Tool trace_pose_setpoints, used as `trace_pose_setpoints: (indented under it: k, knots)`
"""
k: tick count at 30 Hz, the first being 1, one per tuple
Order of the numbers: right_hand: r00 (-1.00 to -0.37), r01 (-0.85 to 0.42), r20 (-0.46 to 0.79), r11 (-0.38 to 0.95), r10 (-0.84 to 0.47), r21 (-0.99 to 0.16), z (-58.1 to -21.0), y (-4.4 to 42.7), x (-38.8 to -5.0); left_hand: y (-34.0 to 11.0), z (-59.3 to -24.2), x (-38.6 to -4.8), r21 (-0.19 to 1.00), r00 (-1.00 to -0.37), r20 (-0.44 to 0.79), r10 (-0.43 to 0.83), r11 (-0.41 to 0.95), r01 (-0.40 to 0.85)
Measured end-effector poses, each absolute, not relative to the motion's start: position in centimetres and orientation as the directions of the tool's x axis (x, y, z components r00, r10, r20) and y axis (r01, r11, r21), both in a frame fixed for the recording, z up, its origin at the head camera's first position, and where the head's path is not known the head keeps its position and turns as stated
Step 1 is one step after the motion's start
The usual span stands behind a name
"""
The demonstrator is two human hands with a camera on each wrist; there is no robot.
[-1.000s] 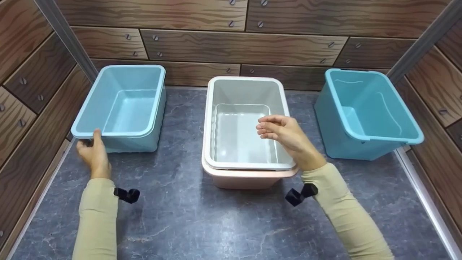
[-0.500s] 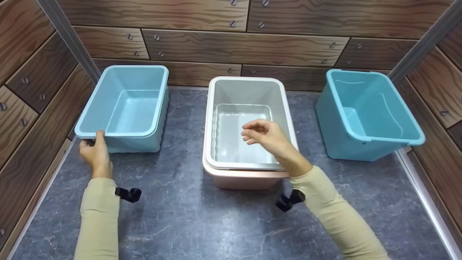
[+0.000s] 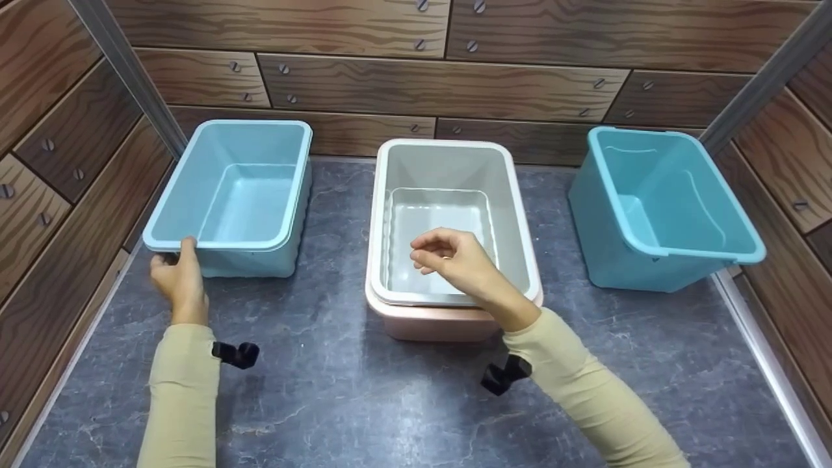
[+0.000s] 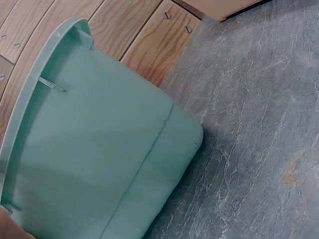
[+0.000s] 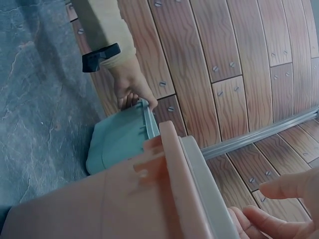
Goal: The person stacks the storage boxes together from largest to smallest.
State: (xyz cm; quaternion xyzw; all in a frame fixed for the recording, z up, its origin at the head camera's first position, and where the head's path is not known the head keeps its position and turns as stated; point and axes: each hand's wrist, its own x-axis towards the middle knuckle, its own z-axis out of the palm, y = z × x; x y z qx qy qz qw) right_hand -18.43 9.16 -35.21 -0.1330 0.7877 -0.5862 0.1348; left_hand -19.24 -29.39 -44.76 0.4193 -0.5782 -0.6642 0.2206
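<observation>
My left hand (image 3: 181,283) grips the near left corner of a light blue plastic bin (image 3: 244,263), thumb over the rim and fingers beneath. Only a bit of that hand (image 4: 12,229) shows in the left wrist view, below the bin's outer wall (image 4: 99,134). In the middle stands a grey bin with a white rim (image 3: 403,298), nested inside a pink bin (image 3: 442,329). My right hand (image 3: 458,263) hovers over the grey bin with loosely bent fingers, holding nothing. The right wrist view shows this hand (image 5: 291,204) beside the grey bin's rim (image 5: 207,184).
A teal bin (image 3: 650,270) stands at the right. Wood-patterned walls (image 3: 364,81) enclose the back and sides of the dark marbled surface (image 3: 338,390). Metal posts (image 3: 127,71) rise at the rear corners.
The light blue bin has shifted slightly right, with my left hand on its rim. My right hand has moved left and nearer over the grey bin. The middle bins have stayed in place.
</observation>
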Motion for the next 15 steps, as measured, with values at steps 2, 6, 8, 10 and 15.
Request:
trace_pose_setpoints:
  k: [2,6,8,10,15]
  knots:
    - [-0.925,-0.052,-0.057,0.273,-0.377,-0.961,-35.3,8.9,-18.3,-29.3,-44.7,-19.2,0.954,-0.551,-0.298,-0.780,-0.228,-0.194]
    - [-0.916,-0.072,-0.041,0.265,-0.400,-0.961,-35.3,8.2,-18.1,-29.1,-44.7,-19.1,0.958,-0.549,-0.285,-0.786,-0.225,-0.175]
    - [-0.910,-0.090,-0.026,0.258,-0.414,-0.962,-35.3,7.8,-17.9,-28.8,-44.7,-19.1,0.961,-0.551,-0.278,-0.787,-0.228,-0.159]
    - [-0.905,-0.102,-0.012,0.245,-0.425,-0.964,-35.2,7.4,-17.7,-28.6,-44.8,-19.0,0.961,-0.555,-0.276,-0.785,-0.230,-0.152]
    - [-0.898,-0.108,0.007,0.205,-0.439,-0.973,-34.8,6.3,-17.1,-28.7,-44.7,-18.8,0.957,-0.568,-0.290,-0.770,-0.234,-0.172]
